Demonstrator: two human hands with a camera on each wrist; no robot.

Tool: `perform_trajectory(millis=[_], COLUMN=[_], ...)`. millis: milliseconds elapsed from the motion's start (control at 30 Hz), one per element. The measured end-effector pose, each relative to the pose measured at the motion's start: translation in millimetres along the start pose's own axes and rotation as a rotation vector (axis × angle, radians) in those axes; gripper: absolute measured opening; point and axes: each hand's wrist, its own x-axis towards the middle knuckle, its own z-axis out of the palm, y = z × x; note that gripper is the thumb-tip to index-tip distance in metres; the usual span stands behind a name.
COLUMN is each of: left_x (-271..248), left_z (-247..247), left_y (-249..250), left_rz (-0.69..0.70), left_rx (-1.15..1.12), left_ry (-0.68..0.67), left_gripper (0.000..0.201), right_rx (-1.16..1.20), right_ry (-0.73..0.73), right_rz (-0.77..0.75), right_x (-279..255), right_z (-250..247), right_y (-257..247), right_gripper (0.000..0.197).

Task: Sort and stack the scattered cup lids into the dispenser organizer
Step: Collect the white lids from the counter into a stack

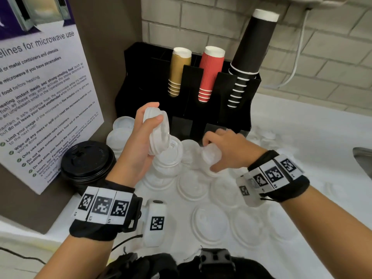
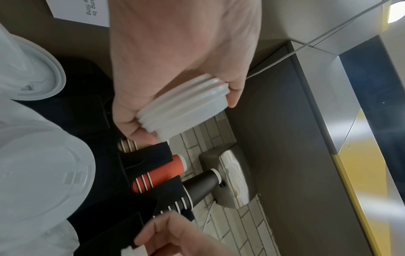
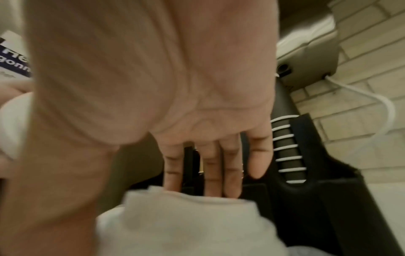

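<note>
The left hand (image 1: 141,141) gripped a nested stack of thin white plastic cup lids (image 1: 156,131) by the rims, at seven o'clock from the black dispenser organizer (image 1: 153,77), while the right hand (image 1: 227,150) curled round another light, slippery, probably easily crushed white lid (image 1: 211,155).

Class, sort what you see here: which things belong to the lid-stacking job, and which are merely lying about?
Part of the job:
- stack of white lids in the left hand
- white lid under the right hand
- loose lids on the counter
- black organizer

Lying about:
- microwave notice
- hand dryer
</note>
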Motion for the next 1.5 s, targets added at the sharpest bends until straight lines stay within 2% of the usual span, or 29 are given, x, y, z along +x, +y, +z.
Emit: perform_trajectory(millis=[67, 100, 233, 400, 600, 700, 767, 867, 933, 1100, 1300, 1500], left_x=[-0.5, -0.5, 1.2, 6.0, 12.0, 15.0, 14.9, 11.7, 9.6, 7.2, 5.8, 5.2], left_z=[0.1, 0.5, 3.5, 5.1, 5.6, 4.2, 2.8, 5.4, 11.2, 27.6, 38.7, 39.4], left_y=[-0.6, -1.1, -2.2, -3.1, -7.5, -7.8, -9.5, -15.5, -20.2, -26.5, -28.2, -33.7], left_rz=[-0.003, -0.003, -0.005, -0.030, -0.033, -0.032, -0.033, -0.046, -0.060, -0.061, -0.030, -0.019], left_rx=[0.009, 0.010, 0.016, 0.034, 0.070, 0.077, 0.076, 0.105, 0.127, 0.114, 0.065, 0.061], left_ry=[0.005, 0.009, 0.011, -0.012, 0.007, 0.054, 0.061, -0.007, -0.073, -0.130, -0.069, -0.084], left_gripper=[0.040, 0.040, 0.039, 0.035, 0.034, 0.036, 0.036, 0.032, 0.032, 0.045, 0.041, 0.044], right_rx=[-0.143, -0.137, -0.055, -0.246, 0.044, 0.259, 0.459, 0.851, 1.004, 0.984, 0.976, 0.991], right_ry=[0.051, 0.054, -0.135, -0.174, -0.194, -0.132, -0.013, 0.187, 0.269, 0.323, 0.400, 0.387], right_rz=[0.032, -0.009, -0.266, -0.319, -0.301, -0.296, -0.279, -0.257, -0.263, -0.312, -0.325, -0.354], right_x=[0.1, 1.0, 3.4, 8.4, 11.1, 7.0, 1.3, -6.0, -9.3, -11.3, -10.4, -9.3], right_z=[-1.0, 1.6, 28.5, 55.6, 36.6, 14.5, 0.8, -11.7, -14.9, -12.0, -7.3, -6.9], right_y=[3.6, 0.5, -32.8, -48.0, -35.4, -19.8, -9.8, -7.3, -13.1, -25.1, -30.4, -28.7], right_gripper=[0.072, 0.072, 0.072, 0.086, 0.075, 0.071, 0.065, 0.058, 0.058, 0.063, 0.066, 0.069])
